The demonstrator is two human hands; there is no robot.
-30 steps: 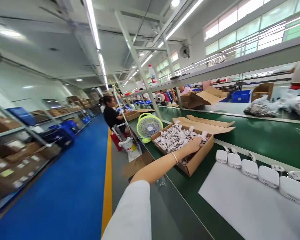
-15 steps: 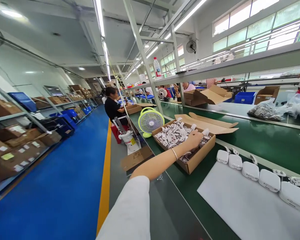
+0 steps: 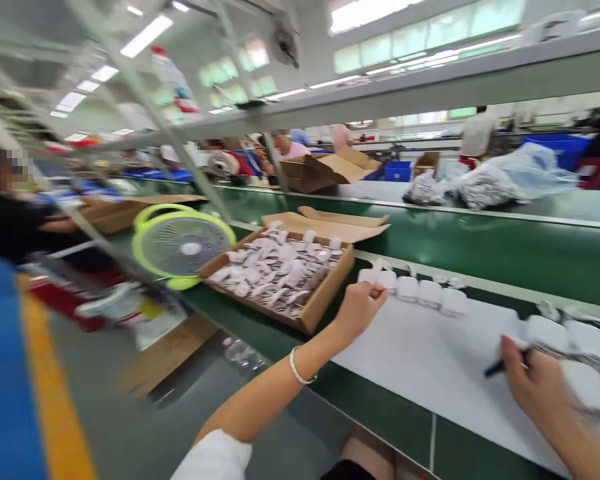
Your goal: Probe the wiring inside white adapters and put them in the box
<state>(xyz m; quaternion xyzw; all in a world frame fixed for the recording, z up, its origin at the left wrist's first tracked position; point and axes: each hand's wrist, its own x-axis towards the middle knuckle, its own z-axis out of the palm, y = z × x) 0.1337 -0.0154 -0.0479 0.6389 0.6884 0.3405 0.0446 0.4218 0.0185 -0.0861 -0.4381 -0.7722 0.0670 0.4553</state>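
Note:
My left hand [image 3: 361, 308] is pinched around a small white plastic piece [image 3: 377, 270], close to the left end of a row of white rounded cases [image 3: 407, 289]. My right hand [image 3: 540, 387] grips a dark pen-shaped tool [image 3: 497, 367] over the white sheet [image 3: 430, 347]; blur hides what kind of tool it is. More white cases [image 3: 545, 332] sit beside and behind that hand. Left of my left hand stands an open cardboard box [image 3: 325, 297] heaped with small white plastic parts [image 3: 275, 270].
A yellow-green fan [image 3: 187, 248] stands beside the box on the green work surface [image 3: 460, 247]. Bags of parts [image 3: 495, 183] lie on the far bench. A metal shelf beam [image 3: 380, 100] crosses above. A co-worker [image 3: 15, 220] sits at far left.
My left hand has left the box and moved right, to the row of cases, with a white piece in its fingers. The view has turned right, bringing my right hand into sight.

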